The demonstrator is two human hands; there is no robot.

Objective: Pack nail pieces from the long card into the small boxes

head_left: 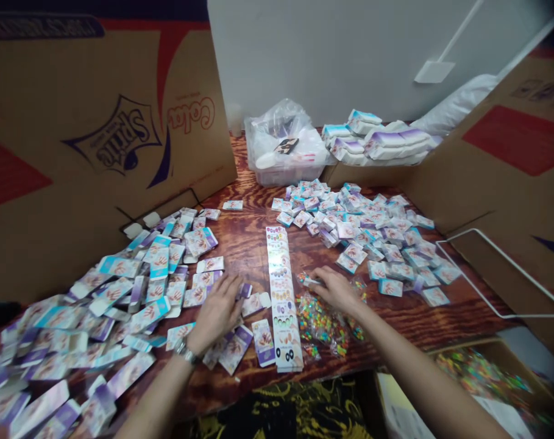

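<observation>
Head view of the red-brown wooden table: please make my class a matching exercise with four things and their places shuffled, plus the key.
Things
1. long white strip with printed ovals
2. clear plastic bags of small multicoloured pieces
3. translucent plastic tub
4. silver metal band

Places
A. on the wrist of the left hand
B. towards the grey wall, at the table's far side
C. beneath the right hand
D. between the two hands

Pairs: 1-D, 2-C, 3-B, 4-A
</observation>
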